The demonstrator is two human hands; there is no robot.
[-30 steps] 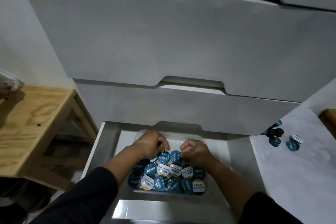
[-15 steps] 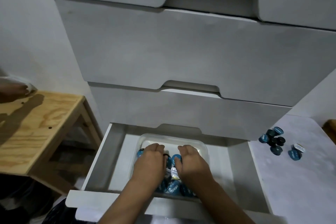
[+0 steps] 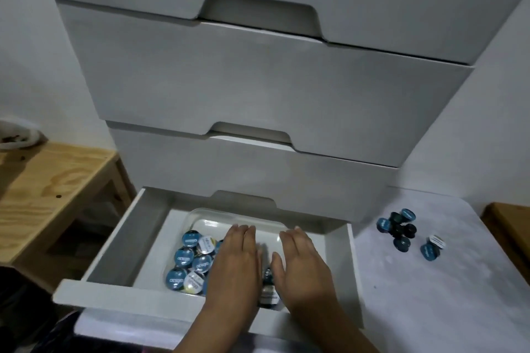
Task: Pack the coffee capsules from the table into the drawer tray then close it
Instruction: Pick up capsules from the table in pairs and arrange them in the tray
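The bottom white drawer (image 3: 114, 241) stands pulled out. Inside it sits a clear plastic tray (image 3: 218, 216) with several blue and white coffee capsules (image 3: 190, 264) lying lid-up. My left hand (image 3: 235, 269) and my right hand (image 3: 304, 266) lie flat, palms down, side by side over the tray's middle and right part, hiding the capsules beneath. Neither hand holds anything. A small cluster of loose capsules (image 3: 401, 231) lies on the white table (image 3: 430, 309) to the right of the drawer.
Three shut drawers (image 3: 258, 89) rise above the open one. A wooden side table (image 3: 48, 192) stands to the left with a white object (image 3: 17, 137) at its far edge. A brown wooden edge (image 3: 507, 226) shows at far right.
My hands have gone from curled among the capsules to flat and spread over them. The view has lifted, so more of the upper drawers and the table capsules show.
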